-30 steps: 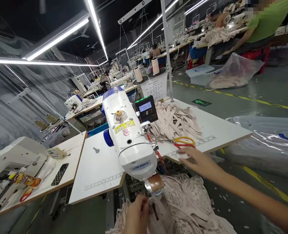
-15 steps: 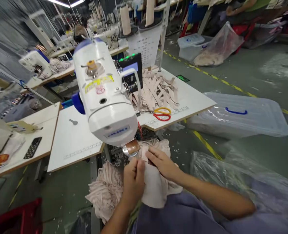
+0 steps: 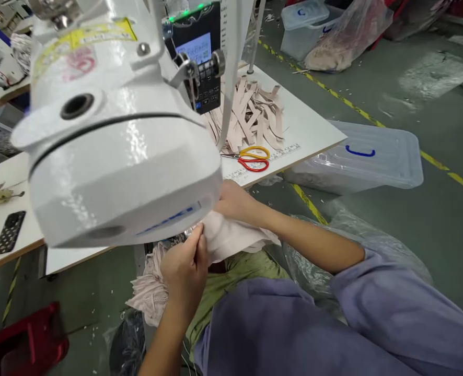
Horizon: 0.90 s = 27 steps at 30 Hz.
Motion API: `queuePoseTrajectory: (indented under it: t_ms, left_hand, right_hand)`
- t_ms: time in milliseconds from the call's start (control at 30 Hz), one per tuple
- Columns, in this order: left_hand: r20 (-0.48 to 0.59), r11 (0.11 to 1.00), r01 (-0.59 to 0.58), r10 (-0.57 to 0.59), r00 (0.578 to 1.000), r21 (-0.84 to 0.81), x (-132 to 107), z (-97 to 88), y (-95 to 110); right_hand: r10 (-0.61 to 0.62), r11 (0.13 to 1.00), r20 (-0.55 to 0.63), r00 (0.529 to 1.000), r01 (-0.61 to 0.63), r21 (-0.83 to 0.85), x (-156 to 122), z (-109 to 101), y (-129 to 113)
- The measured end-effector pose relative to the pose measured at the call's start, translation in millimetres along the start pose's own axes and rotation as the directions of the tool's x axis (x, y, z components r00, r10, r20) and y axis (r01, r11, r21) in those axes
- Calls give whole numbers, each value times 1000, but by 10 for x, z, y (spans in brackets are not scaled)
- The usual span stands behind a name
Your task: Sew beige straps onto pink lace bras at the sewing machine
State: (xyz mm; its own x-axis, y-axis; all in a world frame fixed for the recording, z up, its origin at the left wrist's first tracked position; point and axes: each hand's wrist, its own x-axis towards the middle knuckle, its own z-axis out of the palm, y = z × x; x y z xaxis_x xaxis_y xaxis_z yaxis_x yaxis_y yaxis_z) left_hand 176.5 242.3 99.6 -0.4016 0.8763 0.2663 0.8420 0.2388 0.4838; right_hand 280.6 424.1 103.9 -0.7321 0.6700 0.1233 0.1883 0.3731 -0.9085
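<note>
A big white sewing machine head (image 3: 110,136) fills the upper left and hides the needle area. Just below it my left hand (image 3: 185,263) pinches the edge of a pale pink fabric piece (image 3: 231,236), fingers closed on it. My right hand (image 3: 233,201) rests on the same fabric close under the machine; its fingertips are hidden behind the machine. More pink lace fabric (image 3: 147,292) hangs down below my left hand.
On the white table (image 3: 313,133) lie a pile of pink strips (image 3: 251,115) and yellow-and-red scissors (image 3: 253,158). A control panel (image 3: 198,55) sits behind the machine. A clear plastic bin (image 3: 357,159) stands on the floor at right. A black remote (image 3: 9,232) lies at left.
The view has dropped and closed in on the machine. My right hand came back from near the scissors to the fabric under the machine. My left hand stays pinched on the fabric.
</note>
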Motion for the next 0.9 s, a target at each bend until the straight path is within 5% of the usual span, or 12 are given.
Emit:
queuePoseTrajectory:
  t_ms: [467,900]
  left_hand:
    - [12,1000,2,-2,1000,21,62,-15,-56]
    - [-80,952,-197,221,972,235,61,-64,-132]
  right_hand:
    - [11,999,45,999,-9,-50,94,-41,-106]
    - [-34,999,24,999,34,-19,97,62,64]
